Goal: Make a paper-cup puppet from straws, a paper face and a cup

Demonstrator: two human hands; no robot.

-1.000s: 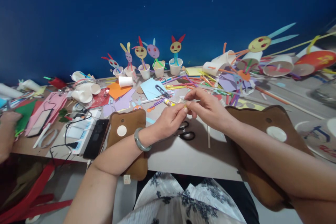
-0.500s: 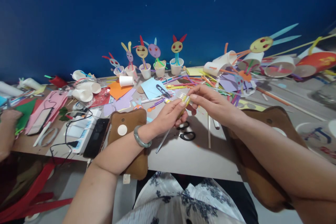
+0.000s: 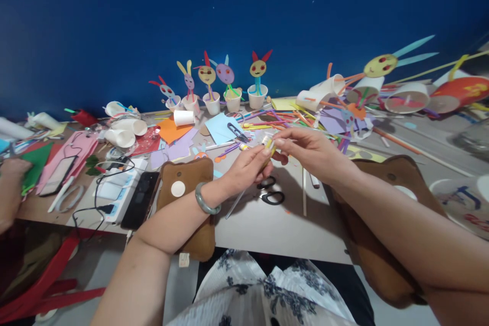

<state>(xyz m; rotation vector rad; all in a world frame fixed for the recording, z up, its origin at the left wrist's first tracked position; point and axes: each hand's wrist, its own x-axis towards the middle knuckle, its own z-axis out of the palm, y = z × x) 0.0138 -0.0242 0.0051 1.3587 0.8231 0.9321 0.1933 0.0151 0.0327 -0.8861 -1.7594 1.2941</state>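
My left hand (image 3: 250, 167) pinches a small yellow piece (image 3: 269, 145) over the middle of the table. Its exact shape is hidden by the fingers. My right hand (image 3: 305, 152) meets it from the right, fingertips closed at the same yellow piece. A thin pale stick (image 3: 235, 205) slants down from under my left hand. Black-handled scissors (image 3: 272, 197) lie on the table just below both hands, blades partly hidden. Right of them is a thin wooden stick (image 3: 304, 193).
Paper-faced figures in white cups (image 3: 257, 97) stand along the blue wall. Brown cushions (image 3: 187, 214) flank my arms. A power strip (image 3: 124, 191), a black phone (image 3: 140, 201) and another person's hand (image 3: 13, 178) are at left. Coloured sticks (image 3: 263, 119) are strewn behind my hands.
The pale stick under my left hand has shifted slightly left and down. My right fingertips have moved slightly left around the yellow piece.
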